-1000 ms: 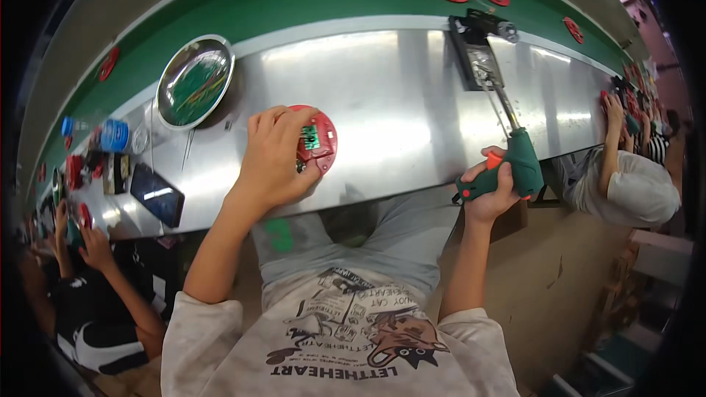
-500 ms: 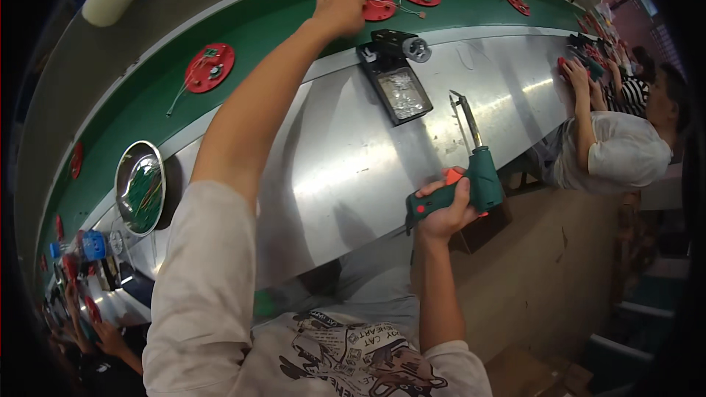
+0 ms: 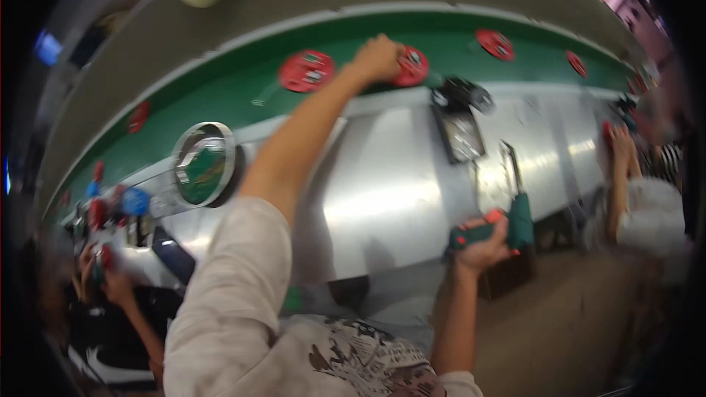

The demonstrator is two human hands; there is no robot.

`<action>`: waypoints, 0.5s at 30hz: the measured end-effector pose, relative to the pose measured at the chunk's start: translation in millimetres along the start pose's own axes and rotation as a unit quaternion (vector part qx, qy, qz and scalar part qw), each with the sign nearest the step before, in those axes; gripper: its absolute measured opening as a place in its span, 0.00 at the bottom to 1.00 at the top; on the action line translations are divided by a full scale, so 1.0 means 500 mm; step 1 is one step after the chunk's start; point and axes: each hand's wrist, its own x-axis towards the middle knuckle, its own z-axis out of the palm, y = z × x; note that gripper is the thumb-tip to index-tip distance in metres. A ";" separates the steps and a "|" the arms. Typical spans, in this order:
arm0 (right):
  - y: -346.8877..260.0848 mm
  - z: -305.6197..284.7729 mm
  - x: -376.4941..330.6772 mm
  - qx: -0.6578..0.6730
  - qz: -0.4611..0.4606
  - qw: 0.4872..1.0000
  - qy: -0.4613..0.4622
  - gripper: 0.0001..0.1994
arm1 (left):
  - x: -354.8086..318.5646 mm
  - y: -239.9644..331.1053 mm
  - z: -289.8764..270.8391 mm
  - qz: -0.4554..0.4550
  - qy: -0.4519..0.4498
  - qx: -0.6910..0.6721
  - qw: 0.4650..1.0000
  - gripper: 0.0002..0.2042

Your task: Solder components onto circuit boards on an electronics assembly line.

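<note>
My left hand (image 3: 379,59) is stretched out over the green strip at the far side of the bench. Its fingers are closed on the near-left edge of a red disc (image 3: 413,68) carrying small electronic parts; motion blur hides the fingertips. To the left, another red disc (image 3: 305,71) lies on the strip with a pale wire trailing from it. My right hand (image 3: 482,250) grips a green soldering gun (image 3: 521,222) by its handle, with the index finger near the orange trigger. The metal tip points up, above the bench and away from the discs.
A black stand with a metal tray (image 3: 463,143) sits right of centre on the metal bench (image 3: 375,198). Left of my arm is a steel bowl (image 3: 230,148) of green wires. More red discs (image 3: 495,44) lie along the green strip (image 3: 254,77). People work at both sides.
The view has swung left, so the scene sits further right and lower. My left hand and its red disc have shifted left relative to the neighbouring disc. My right hand keeps the soldering gun.
</note>
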 end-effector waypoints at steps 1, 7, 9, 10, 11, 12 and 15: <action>0.002 -0.007 0.000 0.017 0.016 1.000 -0.012 0.12 | -0.042 -0.034 -0.012 0.004 0.034 -0.088 0.996 0.10; -0.024 0.013 -0.019 -0.003 0.003 1.000 -0.003 0.16 | -0.513 0.019 -0.097 -0.028 0.220 -0.123 0.967 0.04; -0.024 0.002 -0.016 -0.032 0.017 0.999 -0.015 0.16 | -0.636 0.041 -0.118 0.027 0.103 -0.134 0.985 0.02; -0.028 0.004 -0.019 -0.031 0.013 0.999 -0.025 0.16 | -0.693 0.063 -0.127 0.030 0.107 -0.092 0.990 0.07; -0.036 0.005 -0.025 -0.027 0.008 0.999 -0.023 0.17 | -0.740 0.090 -0.138 0.015 0.148 -0.054 0.987 0.09; -0.042 0.014 -0.027 -0.020 0.000 1.000 -0.023 0.17 | -0.770 0.106 -0.154 -0.001 0.191 -0.016 0.981 0.12; -0.038 0.023 -0.030 -0.013 -0.051 0.998 -0.029 0.18 | -0.845 0.104 -0.200 -0.007 0.174 -0.007 0.985 0.15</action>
